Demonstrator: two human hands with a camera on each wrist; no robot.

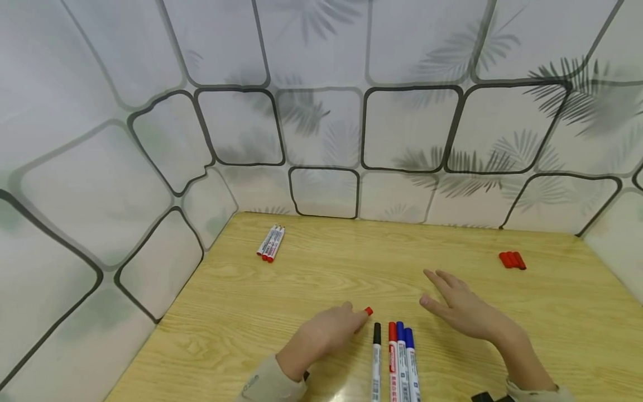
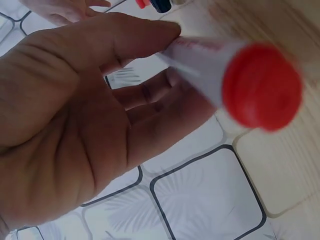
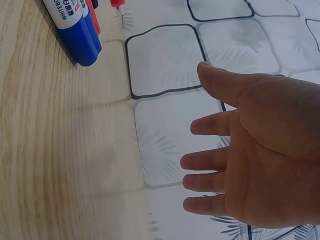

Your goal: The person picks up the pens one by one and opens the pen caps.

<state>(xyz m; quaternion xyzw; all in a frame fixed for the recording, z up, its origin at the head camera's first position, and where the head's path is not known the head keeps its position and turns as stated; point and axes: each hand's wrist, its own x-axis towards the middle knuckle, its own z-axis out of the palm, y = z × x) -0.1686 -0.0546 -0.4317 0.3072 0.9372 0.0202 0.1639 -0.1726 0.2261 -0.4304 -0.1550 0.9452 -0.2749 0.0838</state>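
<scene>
My left hand (image 1: 326,333) pinches a whiteboard marker between thumb and fingers. In the left wrist view, the marker (image 2: 200,65) has a white barrel and a red end facing the camera; its other end is hidden behind the fingers. My right hand (image 1: 469,310), fingers spread and holding nothing, hovers over the right side of the table. Between the two hands lie a black-capped marker (image 1: 377,357), a red-capped marker (image 1: 393,363) and two blue-capped markers (image 1: 407,363), roughly side by side, caps pointing away from me.
On the wooden table (image 1: 341,262), three white markers (image 1: 271,244) with red ends lie together at the back left. Three red caps (image 1: 512,260) sit in a row at the back right. Patterned wall covering (image 1: 321,134) rises behind and to the left.
</scene>
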